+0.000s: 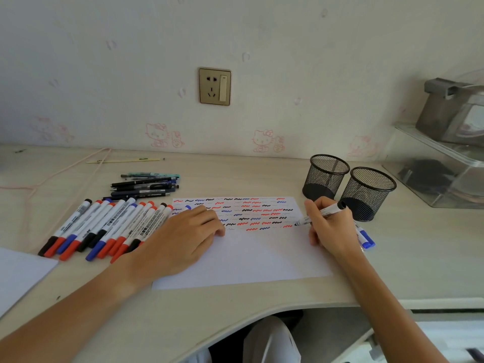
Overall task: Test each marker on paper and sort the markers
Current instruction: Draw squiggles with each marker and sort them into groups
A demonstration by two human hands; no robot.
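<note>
Right hand (330, 226): grips a black marker (320, 214) in a writing hold, fingers curled round the barrel.
Marker axis: slants from its black end, up and outward past the knuckles, down to the tip, which points inward toward the left hand; tip at or just above the sheet, contact not clear.
Left hand (183, 237): lies palm-down on the paper (248, 258), fingers loosely bent, pressing the sheet's near-left part; it appears to hold nothing, though a blue cap (188, 207) shows just beyond its knuckles.
Paper: spans between both hands; far half filled with red, blue and black squiggles, near half bare.
Untested stock: row of whiteboard markers (104, 229) just outside the left hand, long axes running diagonally away from the person; pens (145, 186) beyond them.
Sorting targets: two mesh cups (348, 184) just beyond the right hand, the nearer hand to them.
Set aside: blue-capped marker (365, 237) lying just outside the right wrist.
Step judged: test stroke at the last row's right end.
</note>
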